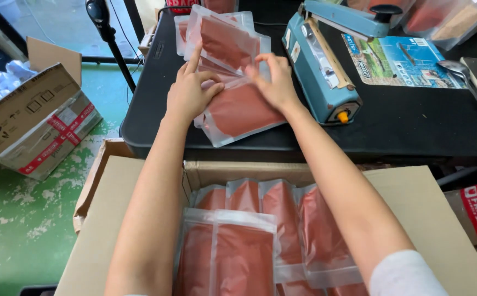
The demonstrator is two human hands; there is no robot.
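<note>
Fingers [205,82] of our left hand [190,96] lie spread on a stack of clear pouches [238,109] filled with reddish-brown powder, the index stretched up along an upper pouch, while our right hand [274,82] pinches a pouch edge between thumb and fingertips. We see the stack on the black tabletop [414,126], directly under both hands, just left of a blue heat sealer [321,66]. Below our forearms, an open cardboard box [140,203] holds more such pouches.
</note>
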